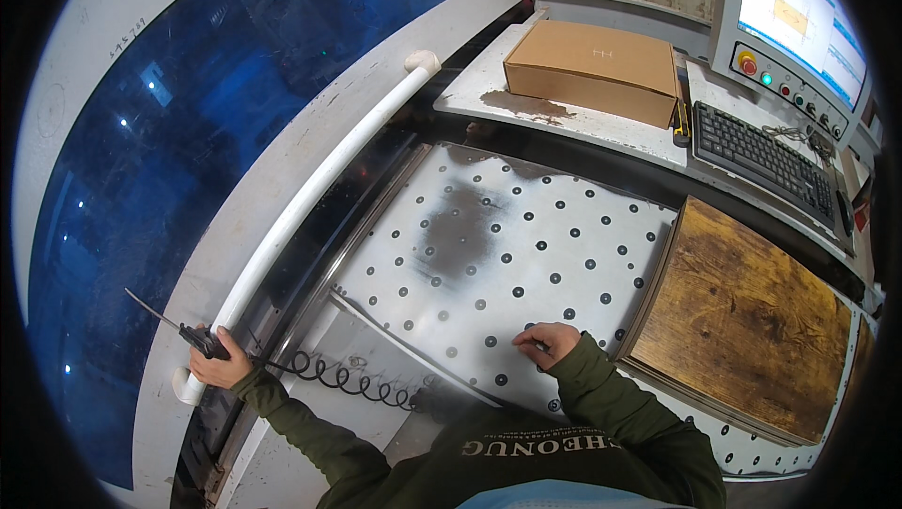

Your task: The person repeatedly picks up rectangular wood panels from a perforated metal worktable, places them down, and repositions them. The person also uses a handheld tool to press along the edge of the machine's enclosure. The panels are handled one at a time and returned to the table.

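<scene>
My left hand is closed around a black air blow gun with a long thin metal nozzle. The same hand lies against the lower end of a white tubular handle on the machine's door. A black coiled hose runs from near that hand towards my body. My right hand is over a white table top dotted with round black-ringed studs, its fingers loosely curled, a gap between thumb and forefinger, nothing visible in it. To its right lies a stack of wood-grain boards.
A blue-windowed machine door fills the left. Beyond the table, a white ledge holds a cardboard box, a yellow-and-black utility knife and a keyboard. Above stands a control panel with a lit monitor.
</scene>
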The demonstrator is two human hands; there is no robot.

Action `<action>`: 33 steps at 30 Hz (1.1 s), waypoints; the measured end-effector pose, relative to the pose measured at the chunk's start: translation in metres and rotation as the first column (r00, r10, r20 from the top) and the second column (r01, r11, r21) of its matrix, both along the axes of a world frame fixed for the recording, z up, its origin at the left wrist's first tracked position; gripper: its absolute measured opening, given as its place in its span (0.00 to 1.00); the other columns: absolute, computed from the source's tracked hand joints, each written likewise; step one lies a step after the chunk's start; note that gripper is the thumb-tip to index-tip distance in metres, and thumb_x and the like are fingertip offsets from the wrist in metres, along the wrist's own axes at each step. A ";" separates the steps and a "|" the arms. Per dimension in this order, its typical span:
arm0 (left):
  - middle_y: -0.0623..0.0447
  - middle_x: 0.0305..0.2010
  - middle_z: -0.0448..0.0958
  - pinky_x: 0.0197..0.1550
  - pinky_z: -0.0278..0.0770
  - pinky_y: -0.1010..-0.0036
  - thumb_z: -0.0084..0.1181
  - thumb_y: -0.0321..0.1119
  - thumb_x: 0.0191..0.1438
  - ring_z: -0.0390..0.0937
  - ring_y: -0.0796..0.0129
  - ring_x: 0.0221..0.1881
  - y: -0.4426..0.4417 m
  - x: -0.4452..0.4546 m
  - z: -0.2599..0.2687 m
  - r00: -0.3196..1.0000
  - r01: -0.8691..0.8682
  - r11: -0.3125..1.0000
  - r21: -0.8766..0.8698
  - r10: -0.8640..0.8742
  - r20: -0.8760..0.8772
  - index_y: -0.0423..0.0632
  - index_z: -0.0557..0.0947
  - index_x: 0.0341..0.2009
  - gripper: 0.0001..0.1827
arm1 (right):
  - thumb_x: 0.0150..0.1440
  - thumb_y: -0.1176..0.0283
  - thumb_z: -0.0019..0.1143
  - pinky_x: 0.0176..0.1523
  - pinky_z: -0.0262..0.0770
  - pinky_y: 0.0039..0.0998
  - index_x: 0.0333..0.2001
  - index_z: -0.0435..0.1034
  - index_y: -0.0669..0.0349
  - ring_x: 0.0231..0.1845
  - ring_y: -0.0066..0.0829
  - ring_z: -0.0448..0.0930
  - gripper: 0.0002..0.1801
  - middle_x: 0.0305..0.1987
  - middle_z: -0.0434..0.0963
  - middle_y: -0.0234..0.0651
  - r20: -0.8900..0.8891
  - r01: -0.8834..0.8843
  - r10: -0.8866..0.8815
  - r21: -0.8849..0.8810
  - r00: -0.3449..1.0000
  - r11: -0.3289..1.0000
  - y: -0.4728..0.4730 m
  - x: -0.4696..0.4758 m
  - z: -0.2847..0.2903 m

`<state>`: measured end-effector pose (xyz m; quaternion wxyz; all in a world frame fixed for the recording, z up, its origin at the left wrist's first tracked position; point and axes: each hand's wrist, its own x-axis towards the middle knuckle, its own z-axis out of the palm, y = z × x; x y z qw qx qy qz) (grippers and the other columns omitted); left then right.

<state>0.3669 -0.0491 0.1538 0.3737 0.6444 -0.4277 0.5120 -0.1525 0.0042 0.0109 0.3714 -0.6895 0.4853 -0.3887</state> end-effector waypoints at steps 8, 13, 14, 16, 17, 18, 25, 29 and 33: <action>0.49 0.39 0.79 0.57 0.59 0.58 0.59 0.50 0.55 0.71 0.51 0.42 0.000 0.003 -0.001 1.000 0.015 1.000 0.005 -0.015 -0.011 0.45 0.83 0.44 0.22 | 0.56 0.73 0.60 0.40 0.78 0.29 0.41 0.77 0.56 0.35 0.34 0.83 0.07 0.35 0.82 0.35 0.012 -0.003 0.003 -0.010 1.000 1.000 0.000 0.000 -0.001; 0.40 0.56 0.72 0.65 0.60 0.59 0.50 0.38 0.61 0.68 0.57 0.58 0.017 -0.043 0.008 0.483 0.792 0.587 -0.171 -0.772 -0.414 0.36 0.71 0.59 0.25 | 0.56 0.74 0.60 0.42 0.78 0.31 0.40 0.77 0.56 0.36 0.36 0.82 0.07 0.37 0.82 0.35 0.032 0.007 -0.006 -0.033 0.999 0.999 -0.001 0.000 -0.010; 0.38 0.57 0.70 0.64 0.60 0.60 0.49 0.38 0.60 0.68 0.55 0.59 0.025 -0.064 0.004 0.274 0.920 0.361 -0.151 -0.870 -0.411 0.37 0.69 0.60 0.26 | 0.55 0.74 0.60 0.41 0.78 0.30 0.40 0.77 0.56 0.35 0.35 0.82 0.07 0.36 0.82 0.35 0.038 0.011 -0.008 -0.101 0.999 0.995 -0.003 0.000 -0.013; 0.39 0.49 0.76 0.58 0.67 0.60 0.57 0.50 0.54 0.73 0.55 0.51 0.031 -0.117 -0.024 -0.189 0.974 -0.038 -0.225 -0.690 -0.699 0.38 0.73 0.52 0.31 | 0.55 0.75 0.61 0.39 0.78 0.29 0.39 0.78 0.57 0.33 0.33 0.83 0.07 0.34 0.82 0.36 0.042 0.009 -0.001 -0.193 0.999 0.981 -0.006 0.001 -0.019; 0.41 0.42 0.79 0.54 0.69 0.59 0.60 0.53 0.51 0.76 0.55 0.46 0.040 -0.139 -0.039 -0.133 0.990 -0.022 -0.141 -0.505 -0.853 0.39 0.73 0.49 0.32 | 0.55 0.75 0.61 0.39 0.78 0.29 0.39 0.78 0.57 0.34 0.33 0.83 0.07 0.34 0.82 0.36 0.041 0.009 -0.001 -0.199 0.999 0.980 -0.006 0.001 -0.022; 0.43 0.39 0.79 0.53 0.70 0.62 0.62 0.50 0.50 0.76 0.57 0.45 0.045 -0.166 -0.060 -0.336 0.942 -0.116 -0.316 -0.284 -0.898 0.38 0.74 0.49 0.30 | 0.55 0.75 0.61 0.39 0.78 0.29 0.39 0.78 0.57 0.34 0.33 0.83 0.07 0.34 0.82 0.35 0.040 0.006 0.002 -0.207 0.999 0.978 -0.007 0.001 -0.024; 0.53 0.20 0.75 0.29 0.71 0.74 0.59 0.44 0.56 0.75 0.70 0.23 0.036 -0.233 -0.117 -0.007 0.995 -0.096 0.007 -0.143 -0.990 0.41 0.78 0.37 0.18 | 0.56 0.75 0.58 0.38 0.78 0.33 0.37 0.76 0.59 0.34 0.40 0.81 0.05 0.33 0.80 0.38 0.019 -0.005 0.010 -0.265 1.000 0.964 -0.008 0.001 -0.024; 0.53 0.20 0.75 0.29 0.71 0.74 0.58 0.44 0.56 0.75 0.69 0.22 0.037 -0.254 -0.119 0.033 0.990 -0.132 0.044 -0.084 -0.996 0.43 0.79 0.37 0.16 | 0.56 0.72 0.58 0.39 0.77 0.34 0.38 0.77 0.58 0.34 0.40 0.81 0.06 0.34 0.81 0.38 -0.040 -0.014 0.008 -0.158 0.999 0.987 -0.006 0.000 -0.017; 0.54 0.21 0.75 0.31 0.72 0.73 0.59 0.45 0.56 0.75 0.68 0.22 0.035 -0.274 -0.118 0.028 0.980 -0.196 0.028 0.000 -1.000 0.45 0.78 0.37 0.15 | 0.56 0.70 0.57 0.44 0.78 0.35 0.39 0.78 0.57 0.38 0.40 0.82 0.08 0.35 0.82 0.38 -0.076 -0.008 0.004 -0.057 0.997 0.998 -0.004 0.000 -0.011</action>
